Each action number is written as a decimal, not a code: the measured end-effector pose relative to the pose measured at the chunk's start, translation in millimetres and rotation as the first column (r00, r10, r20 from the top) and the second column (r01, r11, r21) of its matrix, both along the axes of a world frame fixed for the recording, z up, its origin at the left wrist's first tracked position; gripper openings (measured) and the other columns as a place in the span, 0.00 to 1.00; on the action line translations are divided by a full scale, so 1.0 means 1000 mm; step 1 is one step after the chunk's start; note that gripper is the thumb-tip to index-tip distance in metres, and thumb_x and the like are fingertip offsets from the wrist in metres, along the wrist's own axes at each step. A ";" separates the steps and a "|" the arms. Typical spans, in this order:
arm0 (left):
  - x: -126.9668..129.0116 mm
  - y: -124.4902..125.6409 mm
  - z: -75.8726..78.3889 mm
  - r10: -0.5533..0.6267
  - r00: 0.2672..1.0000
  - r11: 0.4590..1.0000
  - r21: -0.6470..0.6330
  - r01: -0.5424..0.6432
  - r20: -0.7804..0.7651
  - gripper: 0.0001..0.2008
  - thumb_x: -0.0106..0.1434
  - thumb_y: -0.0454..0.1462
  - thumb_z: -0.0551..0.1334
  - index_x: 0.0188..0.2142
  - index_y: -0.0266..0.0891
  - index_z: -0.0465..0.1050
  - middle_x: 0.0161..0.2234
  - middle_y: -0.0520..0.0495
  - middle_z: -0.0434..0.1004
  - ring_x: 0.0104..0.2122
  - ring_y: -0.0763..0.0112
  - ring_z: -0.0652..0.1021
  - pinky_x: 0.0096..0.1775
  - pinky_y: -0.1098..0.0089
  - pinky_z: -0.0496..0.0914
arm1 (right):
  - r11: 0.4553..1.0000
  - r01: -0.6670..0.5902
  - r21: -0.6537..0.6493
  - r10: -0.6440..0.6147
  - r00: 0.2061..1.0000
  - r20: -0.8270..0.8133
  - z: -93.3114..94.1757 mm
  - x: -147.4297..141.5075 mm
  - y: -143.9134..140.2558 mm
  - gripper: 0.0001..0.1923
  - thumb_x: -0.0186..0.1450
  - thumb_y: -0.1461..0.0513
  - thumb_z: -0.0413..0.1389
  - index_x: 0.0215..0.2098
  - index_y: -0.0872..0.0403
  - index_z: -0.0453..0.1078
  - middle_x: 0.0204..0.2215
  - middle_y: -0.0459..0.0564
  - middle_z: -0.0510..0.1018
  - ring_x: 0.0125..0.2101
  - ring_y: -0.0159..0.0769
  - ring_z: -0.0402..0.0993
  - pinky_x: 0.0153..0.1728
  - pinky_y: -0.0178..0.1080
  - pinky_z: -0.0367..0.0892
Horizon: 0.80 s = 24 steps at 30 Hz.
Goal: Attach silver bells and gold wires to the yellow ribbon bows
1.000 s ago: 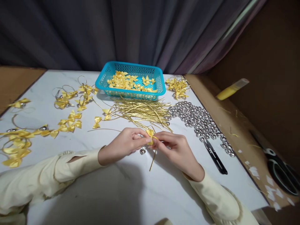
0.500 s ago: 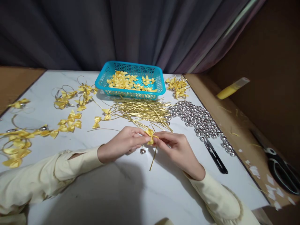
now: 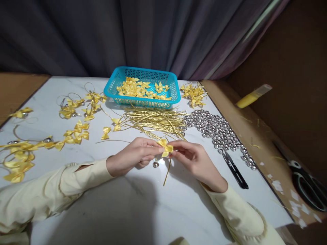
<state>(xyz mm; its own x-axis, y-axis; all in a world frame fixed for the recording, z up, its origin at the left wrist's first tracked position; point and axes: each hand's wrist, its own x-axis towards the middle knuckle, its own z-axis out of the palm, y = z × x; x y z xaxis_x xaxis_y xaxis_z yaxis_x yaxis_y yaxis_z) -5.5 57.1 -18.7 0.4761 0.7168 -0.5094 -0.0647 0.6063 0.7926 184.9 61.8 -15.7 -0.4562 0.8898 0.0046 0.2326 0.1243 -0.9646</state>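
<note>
Pinching a yellow bow (image 3: 165,147) from both sides at bench centre: left hand (image 3: 133,156) fingers clamped on its 9 o'clock loop, right hand (image 3: 194,160) fingers clamped on its 3 o'clock loop. Dangling below: a gold wire (image 3: 167,172) tail toward 6 o'clock and a small bell (image 3: 155,164), just under the left fingers. At 12 o'clock: wire pile (image 3: 155,119), then basket (image 3: 142,101). At 2 o'clock: bell heap (image 3: 217,130). At 3 o'clock: snips (image 3: 234,170).

Best done, probably, by keeping both pinches close to the knot, holding the wire taut, and letting the bell hang free of the bench (image 3: 143,211).
</note>
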 end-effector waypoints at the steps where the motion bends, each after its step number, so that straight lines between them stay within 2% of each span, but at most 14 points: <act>1: 0.000 0.000 0.000 -0.006 1.000 1.000 -0.008 0.006 0.009 0.11 0.57 0.40 0.64 0.32 0.34 0.70 0.14 0.62 0.46 0.14 0.85 0.47 0.18 0.76 0.41 | 1.000 0.009 0.014 -0.009 1.000 0.023 -0.001 0.000 0.001 0.07 0.60 0.66 0.54 0.36 0.55 0.73 0.31 0.50 0.78 0.30 0.33 0.74 0.32 0.36 0.69; 5: -0.001 0.001 0.001 -0.014 0.999 1.000 -0.023 0.015 0.035 0.10 0.57 0.40 0.64 0.33 0.34 0.69 0.14 0.62 0.45 0.15 0.85 0.46 0.18 0.76 0.41 | 0.998 0.033 0.056 -0.040 0.992 0.120 -0.005 0.000 0.003 0.06 0.58 0.65 0.57 0.36 0.55 0.72 0.31 0.48 0.77 0.27 0.31 0.69 0.28 0.34 0.64; 10: -0.001 0.003 -0.004 -0.062 0.998 0.998 -0.004 0.062 0.031 0.12 0.57 0.41 0.63 0.36 0.34 0.69 0.15 0.63 0.43 0.15 0.84 0.45 0.18 0.76 0.41 | 0.999 0.032 0.032 -0.035 0.995 0.099 -0.007 -0.001 0.004 0.04 0.57 0.64 0.58 0.32 0.56 0.71 0.27 0.47 0.76 0.27 0.31 0.68 0.28 0.34 0.63; 12: -0.001 0.004 -0.008 -0.096 0.995 0.993 0.062 0.096 -0.013 0.13 0.58 0.43 0.61 0.36 0.34 0.68 0.15 0.63 0.44 0.14 0.84 0.47 0.18 0.77 0.43 | 0.997 0.050 0.066 -0.058 0.990 0.127 -0.006 -0.001 0.004 0.03 0.58 0.64 0.57 0.31 0.55 0.71 0.25 0.46 0.75 0.26 0.31 0.68 0.27 0.34 0.62; 15: -0.002 0.006 -0.010 -0.046 0.991 0.959 0.273 0.078 -0.122 0.17 0.58 0.44 0.61 0.43 0.37 0.63 0.20 0.58 0.60 0.17 0.81 0.59 0.20 0.78 0.52 | 0.973 0.066 0.221 -0.108 0.977 0.183 -0.005 0.000 0.002 0.03 0.60 0.65 0.56 0.29 0.55 0.72 0.25 0.47 0.75 0.27 0.33 0.68 0.28 0.36 0.63; 16: -0.002 0.007 -0.008 -0.001 0.984 0.934 0.351 0.064 -0.175 0.21 0.56 0.44 0.62 0.45 0.39 0.60 0.25 0.55 0.64 0.20 0.79 0.63 0.21 0.78 0.55 | 0.954 0.064 0.292 -0.123 0.975 0.188 -0.005 0.000 0.002 0.04 0.61 0.65 0.55 0.29 0.55 0.71 0.25 0.48 0.75 0.28 0.34 0.68 0.29 0.37 0.63; 18: -0.002 0.008 -0.002 0.130 0.937 0.857 0.511 0.058 -0.325 0.24 0.54 0.45 0.64 0.45 0.41 0.58 0.33 0.52 0.66 0.25 0.77 0.66 0.25 0.76 0.59 | 0.897 0.048 0.440 -0.141 0.974 0.180 -0.007 0.000 0.000 0.06 0.62 0.67 0.52 0.30 0.55 0.70 0.27 0.50 0.75 0.30 0.35 0.68 0.32 0.39 0.64; 20: -0.002 0.007 0.005 0.256 0.835 0.743 0.652 0.152 -0.486 0.17 0.54 0.47 0.63 0.37 0.39 0.62 0.31 0.52 0.65 0.25 0.76 0.65 0.26 0.75 0.59 | 0.821 0.014 0.571 -0.154 0.968 0.197 -0.010 0.000 -0.003 0.08 0.64 0.68 0.49 0.33 0.55 0.70 0.28 0.52 0.74 0.31 0.37 0.67 0.32 0.40 0.65; 21: -0.002 0.006 0.008 0.265 0.801 0.693 0.683 0.229 -0.537 0.15 0.56 0.48 0.61 0.30 0.37 0.64 0.28 0.53 0.64 0.25 0.76 0.64 0.27 0.75 0.58 | 0.781 -0.015 0.625 -0.162 0.961 0.224 -0.012 -0.001 -0.004 0.10 0.64 0.69 0.48 0.35 0.55 0.70 0.29 0.52 0.74 0.31 0.37 0.67 0.32 0.40 0.65; 22: -0.001 0.004 0.010 0.219 0.786 0.679 0.668 0.303 -0.579 0.17 0.59 0.48 0.57 0.24 0.37 0.63 0.24 0.53 0.62 0.24 0.75 0.64 0.27 0.74 0.58 | 0.740 -0.050 0.671 -0.171 0.951 0.259 -0.013 -0.001 -0.005 0.11 0.64 0.69 0.47 0.36 0.55 0.70 0.29 0.53 0.74 0.31 0.38 0.67 0.31 0.41 0.64; 24: 0.002 0.001 0.011 0.089 0.801 0.732 0.584 0.351 -0.593 0.23 0.63 0.49 0.50 0.18 0.36 0.61 0.18 0.54 0.61 0.21 0.75 0.64 0.26 0.73 0.58 | 0.662 -0.132 0.737 -0.189 0.923 0.334 -0.016 -0.002 -0.008 0.12 0.64 0.70 0.45 0.39 0.57 0.69 0.30 0.55 0.74 0.30 0.38 0.66 0.30 0.41 0.63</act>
